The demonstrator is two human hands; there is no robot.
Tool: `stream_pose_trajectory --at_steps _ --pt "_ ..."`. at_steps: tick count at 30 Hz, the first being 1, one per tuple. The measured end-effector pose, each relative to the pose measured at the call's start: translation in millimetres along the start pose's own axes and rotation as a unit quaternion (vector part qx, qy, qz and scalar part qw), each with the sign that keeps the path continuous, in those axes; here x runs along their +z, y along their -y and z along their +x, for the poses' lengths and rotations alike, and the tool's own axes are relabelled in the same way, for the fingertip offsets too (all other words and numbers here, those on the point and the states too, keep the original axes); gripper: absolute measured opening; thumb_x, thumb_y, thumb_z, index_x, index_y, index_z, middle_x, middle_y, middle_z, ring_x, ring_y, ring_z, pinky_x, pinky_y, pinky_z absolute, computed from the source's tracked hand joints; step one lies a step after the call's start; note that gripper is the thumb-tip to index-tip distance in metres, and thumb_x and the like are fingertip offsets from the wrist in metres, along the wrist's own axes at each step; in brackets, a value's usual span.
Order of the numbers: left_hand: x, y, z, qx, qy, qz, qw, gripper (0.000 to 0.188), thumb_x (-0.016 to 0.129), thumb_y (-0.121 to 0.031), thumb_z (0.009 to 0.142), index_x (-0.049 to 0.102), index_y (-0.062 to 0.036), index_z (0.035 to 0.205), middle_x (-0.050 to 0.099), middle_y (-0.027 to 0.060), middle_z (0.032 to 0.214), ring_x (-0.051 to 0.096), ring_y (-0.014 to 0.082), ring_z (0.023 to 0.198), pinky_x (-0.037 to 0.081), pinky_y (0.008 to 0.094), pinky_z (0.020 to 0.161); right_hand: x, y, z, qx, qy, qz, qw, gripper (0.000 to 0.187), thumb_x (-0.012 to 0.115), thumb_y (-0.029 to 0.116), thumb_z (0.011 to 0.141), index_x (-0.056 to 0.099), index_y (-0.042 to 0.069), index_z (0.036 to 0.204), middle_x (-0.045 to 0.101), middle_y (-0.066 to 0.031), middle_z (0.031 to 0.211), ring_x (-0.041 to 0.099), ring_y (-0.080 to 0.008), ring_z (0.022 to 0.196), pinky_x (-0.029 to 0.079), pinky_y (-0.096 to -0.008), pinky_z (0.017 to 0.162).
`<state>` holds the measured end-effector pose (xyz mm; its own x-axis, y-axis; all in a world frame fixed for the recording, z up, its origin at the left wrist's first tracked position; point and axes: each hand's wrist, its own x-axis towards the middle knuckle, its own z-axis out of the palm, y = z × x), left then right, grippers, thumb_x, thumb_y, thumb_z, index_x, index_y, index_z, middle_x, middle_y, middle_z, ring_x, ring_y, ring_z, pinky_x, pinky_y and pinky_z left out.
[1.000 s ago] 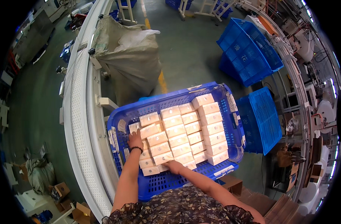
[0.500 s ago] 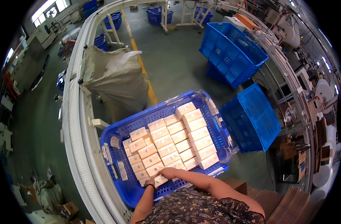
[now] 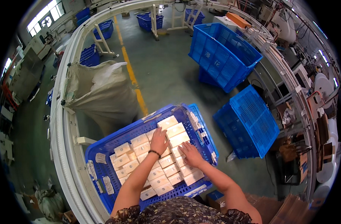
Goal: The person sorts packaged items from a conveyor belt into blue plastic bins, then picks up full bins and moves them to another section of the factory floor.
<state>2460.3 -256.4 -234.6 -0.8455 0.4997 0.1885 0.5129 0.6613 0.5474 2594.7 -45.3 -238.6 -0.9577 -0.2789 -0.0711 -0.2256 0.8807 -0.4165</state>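
The small white boxes (image 3: 155, 174) lie packed in slanting rows inside a blue basket (image 3: 116, 135), directly under and around both hands. The left hand (image 3: 159, 142) reaches over the middle rows to the far part of the load, palm down, its fingers stretched forward and close together. A dark bracelet (image 3: 154, 152) circles that wrist, and the forearm crosses above several boxes on the way. The right hand (image 3: 191, 154) is just beside it, lower and to the right, its fingers spread a little over the right-hand column, which stands higher than the rows next to it. Neither hand has a box lifted clear of the rest; whether the left fingertips press on the boxes or only skim them is hard to tell from above. More boxes show to the left of the left forearm and between the two arms, while a few reach beyond the fingertips toward the far wall of the basket

Along the left runs a white rail (image 3: 62, 149), with a pale sack (image 3: 107, 99) standing near the basket and white plastic (image 3: 106, 74) at its mouth. A yellow line (image 3: 130, 72) marks the floor beyond. To the right are a tall blue crate (image 3: 211, 50) and, nearer, a tilted blue crate (image 3: 252, 119); flattened cardboard (image 3: 290, 211) lies at the lower right
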Motion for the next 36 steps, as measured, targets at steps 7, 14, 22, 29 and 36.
stream_pose_trajectory --at_steps 7,14,22,29,36 --pt "46 -7 83 -0.101 0.268 0.185 0.94 0.081 0.078 -0.048 0.075 0.047 -0.0224 0.145 0.025 0.0249 0.161 0.025 0.0425 0.148 0.03 0.0641 0.112 -8 -30 28 -0.021 0.133 -0.041 0.99 0.095 0.079 0.034 0.075 0.03 0.02 0.156 0.03 -0.0145 0.16 0.021 -0.0355 0.151 0.022 -0.0614 0.118" --pt "42 5 103 -0.043 0.275 0.208 0.938 0.075 0.083 -0.048 0.067 0.057 -0.022 0.133 0.038 0.0315 0.149 0.045 0.0474 0.131 0.047 0.0535 0.101 -6 -55 58 -0.099 0.09 -0.058 0.989 0.076 0.086 0.03 0.068 0.053 0.021 0.136 0.046 -0.0158 0.143 0.043 -0.0353 0.136 0.037 -0.0524 0.11" --pt "61 -1 107 -0.011 0.286 0.268 0.92 0.075 0.082 -0.049 0.072 0.056 -0.0317 0.14 0.038 0.0274 0.151 0.043 0.0431 0.132 0.043 0.0492 0.104 -17 -62 74 -0.184 0.095 -0.124 0.97 0.077 0.088 0.038 0.063 0.057 0.033 0.133 0.051 -0.0116 0.131 0.05 -0.0311 0.122 0.042 -0.0472 0.099" --pt "125 39 114 -0.232 0.175 0.208 0.934 0.071 0.061 -0.051 0.091 0.05 -0.0007 0.14 0.046 0.0229 0.147 0.042 0.0405 0.135 0.035 0.0487 0.112 -4 -42 78 -0.227 0.049 -0.061 0.971 0.076 0.091 0.037 0.056 0.063 0.028 0.125 0.049 -0.017 0.134 0.045 -0.036 0.129 0.042 -0.0512 0.099" --pt "67 -8 98 -0.085 0.247 0.198 0.945 0.078 0.086 -0.047 0.064 0.063 -0.0256 0.135 0.035 0.0277 0.154 0.037 0.0437 0.138 0.034 0.051 0.112 -4 -61 72 -0.19 0.093 -0.108 0.971 0.071 0.09 0.04 0.057 0.064 0.032 0.123 0.047 -0.0149 0.133 0.043 -0.037 0.131 0.043 -0.0491 0.098"
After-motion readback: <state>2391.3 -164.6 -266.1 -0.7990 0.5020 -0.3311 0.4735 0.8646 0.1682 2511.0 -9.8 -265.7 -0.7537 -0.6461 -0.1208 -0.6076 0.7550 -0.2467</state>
